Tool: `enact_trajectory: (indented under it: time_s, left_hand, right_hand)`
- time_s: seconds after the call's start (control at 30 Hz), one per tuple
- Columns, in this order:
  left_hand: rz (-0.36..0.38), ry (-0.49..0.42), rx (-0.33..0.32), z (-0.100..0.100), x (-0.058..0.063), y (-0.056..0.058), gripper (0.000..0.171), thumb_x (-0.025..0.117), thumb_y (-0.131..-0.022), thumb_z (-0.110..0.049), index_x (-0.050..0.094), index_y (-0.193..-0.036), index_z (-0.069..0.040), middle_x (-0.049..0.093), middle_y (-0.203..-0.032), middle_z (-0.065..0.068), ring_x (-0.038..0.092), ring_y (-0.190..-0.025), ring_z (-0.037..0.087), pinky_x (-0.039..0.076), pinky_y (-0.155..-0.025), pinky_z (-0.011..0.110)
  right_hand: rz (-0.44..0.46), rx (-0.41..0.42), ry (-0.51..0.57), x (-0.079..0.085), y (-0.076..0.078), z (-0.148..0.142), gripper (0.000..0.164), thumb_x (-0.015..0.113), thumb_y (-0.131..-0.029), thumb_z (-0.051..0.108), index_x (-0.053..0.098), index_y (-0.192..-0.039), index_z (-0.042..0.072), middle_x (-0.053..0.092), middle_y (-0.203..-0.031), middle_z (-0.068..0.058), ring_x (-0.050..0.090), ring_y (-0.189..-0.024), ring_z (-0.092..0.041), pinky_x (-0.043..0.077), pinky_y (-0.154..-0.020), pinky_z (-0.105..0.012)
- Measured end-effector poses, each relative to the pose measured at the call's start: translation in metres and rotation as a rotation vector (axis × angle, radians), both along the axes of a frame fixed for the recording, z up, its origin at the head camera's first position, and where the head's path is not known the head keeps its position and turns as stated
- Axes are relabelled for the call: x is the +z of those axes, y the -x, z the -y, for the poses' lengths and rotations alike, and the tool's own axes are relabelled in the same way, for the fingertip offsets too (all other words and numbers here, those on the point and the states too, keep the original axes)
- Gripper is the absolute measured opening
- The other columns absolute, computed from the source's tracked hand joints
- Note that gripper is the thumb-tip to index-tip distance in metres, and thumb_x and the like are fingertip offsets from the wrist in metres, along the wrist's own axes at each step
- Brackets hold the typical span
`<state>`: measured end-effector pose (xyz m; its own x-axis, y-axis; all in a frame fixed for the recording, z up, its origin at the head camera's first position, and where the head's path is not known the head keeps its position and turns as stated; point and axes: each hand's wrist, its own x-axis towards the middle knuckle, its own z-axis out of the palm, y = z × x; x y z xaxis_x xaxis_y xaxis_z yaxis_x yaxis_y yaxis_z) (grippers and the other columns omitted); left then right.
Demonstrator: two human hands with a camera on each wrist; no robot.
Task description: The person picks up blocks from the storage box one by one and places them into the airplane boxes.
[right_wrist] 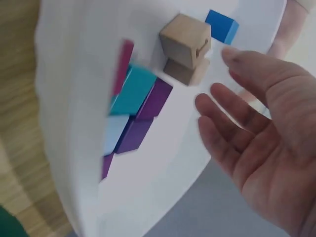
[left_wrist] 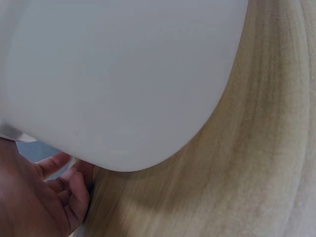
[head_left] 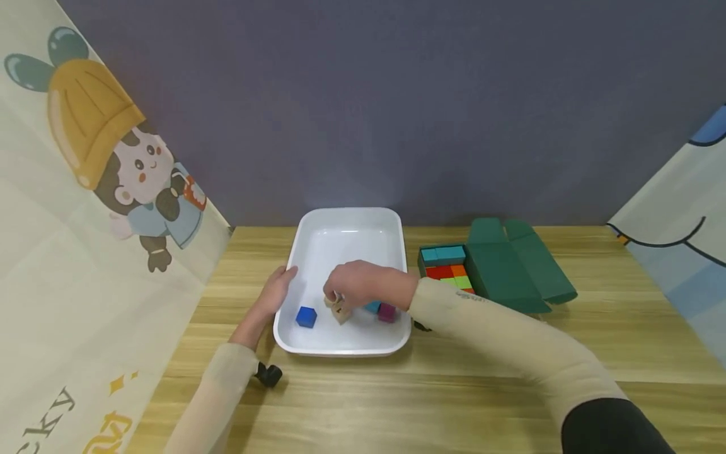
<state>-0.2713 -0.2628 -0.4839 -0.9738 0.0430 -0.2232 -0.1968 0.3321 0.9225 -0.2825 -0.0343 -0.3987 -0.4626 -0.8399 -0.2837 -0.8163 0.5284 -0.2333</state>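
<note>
A white tray (head_left: 351,345) holds small blocks on its floor. My left hand (head_left: 276,289) grips its left rim, the thumb over the edge; in the left wrist view the fingers (left_wrist: 76,195) curl below the tray's outer side. My right hand (head_left: 357,284) reaches in over wooden cubes (right_wrist: 185,39), one with a dark mark. In the right wrist view its thumb and fingers are loosely bent, with a gap between them and the wood. A blue cube (head_left: 306,317) lies to the left, while a teal block (head_left: 372,307) and a magenta cube (head_left: 387,313) lie to the right.
Right of the tray, an opened green box (head_left: 505,271) contains teal, red, orange and green blocks, its lid flaps spread rightward. The right forearm crosses before it. A dark grey backdrop (head_left: 363,113) rises behind the wooden table (head_left: 363,403); a printed cloth (head_left: 68,252) hangs at left.
</note>
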Motion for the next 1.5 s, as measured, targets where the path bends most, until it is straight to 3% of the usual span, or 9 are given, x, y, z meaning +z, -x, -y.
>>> enact_trajectory:
  time_s: [0.2,0.43,0.67,0.8,0.9,1.03,1.13,1.33,1.5]
  left_hand:
    - [-0.002,-0.001,0.006,0.002,0.004,0.001,0.063,0.032,-0.104,-0.043,0.028,-0.142,0.007,0.051,-0.126,0.029,0.055,-0.113,0.039,0.052,-0.090,0.047]
    - [0.016,-0.020,0.007,0.001,0.005,0.000,0.062,0.032,-0.104,-0.043,0.030,-0.140,0.007,0.051,-0.125,0.030,0.057,-0.111,0.038,0.053,-0.088,0.044]
    - [0.015,-0.058,0.011,-0.002,0.001,0.003,0.059,0.034,-0.105,-0.039,0.031,-0.139,0.010,0.052,-0.123,0.031,0.059,-0.106,0.036,0.055,-0.085,0.043]
    - [0.004,-0.051,0.003,-0.006,0.009,0.000,0.059,0.034,-0.105,-0.037,0.030,-0.139,0.011,0.052,-0.122,0.032,0.058,-0.106,0.038,0.055,-0.084,0.044]
    - [0.018,-0.047,-0.002,-0.009,0.023,-0.006,0.058,0.033,-0.106,-0.033,0.028,-0.140,0.013,0.049,-0.124,0.035,0.055,-0.110,0.043,0.053,-0.087,0.048]
    - [0.045,-0.042,-0.009,-0.008,0.033,-0.011,0.055,0.032,-0.106,-0.028,0.026,-0.140,0.014,0.047,-0.126,0.036,0.052,-0.114,0.046,0.051,-0.091,0.052]
    - [0.042,-0.038,-0.005,-0.004,0.027,-0.010,0.057,0.032,-0.106,-0.030,0.026,-0.142,0.014,0.047,-0.127,0.035,0.051,-0.116,0.045,0.049,-0.093,0.052]
    - [0.025,-0.021,-0.002,0.001,0.004,-0.002,0.065,0.032,-0.105,-0.040,0.023,-0.146,0.010,0.045,-0.132,0.033,0.049,-0.120,0.044,0.046,-0.097,0.052]
    - [0.030,-0.009,0.005,0.001,0.002,-0.002,0.068,0.032,-0.104,-0.045,0.022,-0.148,0.006,0.045,-0.133,0.031,0.048,-0.121,0.042,0.044,-0.099,0.053]
  right_hand:
    - [0.053,-0.001,-0.038,-0.008,0.000,0.016,0.014,0.080,-0.083,0.021,0.068,-0.090,0.016,0.061,-0.082,0.008,0.056,-0.074,-0.009,0.048,-0.069,-0.022]
    - [0.030,-0.013,-0.129,-0.013,0.000,0.027,0.018,0.077,-0.083,0.015,0.060,-0.078,0.019,0.060,-0.075,0.005,0.054,-0.068,-0.011,0.047,-0.063,-0.023]
    - [0.051,-0.017,-0.102,0.001,-0.005,0.019,0.018,0.077,-0.080,0.011,0.062,-0.083,0.020,0.061,-0.077,0.006,0.054,-0.069,-0.011,0.048,-0.063,-0.023]
    - [0.028,0.004,-0.049,0.023,-0.008,0.001,0.016,0.075,-0.081,0.011,0.066,-0.093,0.017,0.060,-0.084,0.007,0.053,-0.072,-0.011,0.048,-0.064,-0.023]
    - [-0.023,0.019,-0.021,0.036,-0.008,-0.017,0.017,0.072,-0.084,0.015,0.068,-0.100,0.016,0.058,-0.087,0.007,0.050,-0.071,-0.011,0.045,-0.063,-0.023]
    - [-0.075,-0.009,-0.003,0.049,-0.007,-0.044,0.013,0.063,-0.085,0.013,0.066,-0.097,0.017,0.055,-0.084,0.004,0.043,-0.066,-0.011,0.036,-0.056,-0.024]
    - [-0.086,-0.047,0.014,0.056,-0.002,-0.064,0.012,0.061,-0.084,0.012,0.065,-0.094,0.016,0.054,-0.081,0.003,0.043,-0.066,-0.012,0.035,-0.055,-0.025]
    - [-0.089,-0.144,0.035,0.056,0.009,-0.109,0.012,0.069,-0.083,0.015,0.066,-0.095,0.015,0.056,-0.077,0.004,0.051,-0.069,-0.013,0.043,-0.057,-0.024]
    - [-0.088,-0.189,0.048,0.050,0.017,-0.141,0.013,0.074,-0.082,0.015,0.062,-0.087,0.015,0.052,-0.068,0.004,0.047,-0.061,-0.013,0.037,-0.053,-0.027]
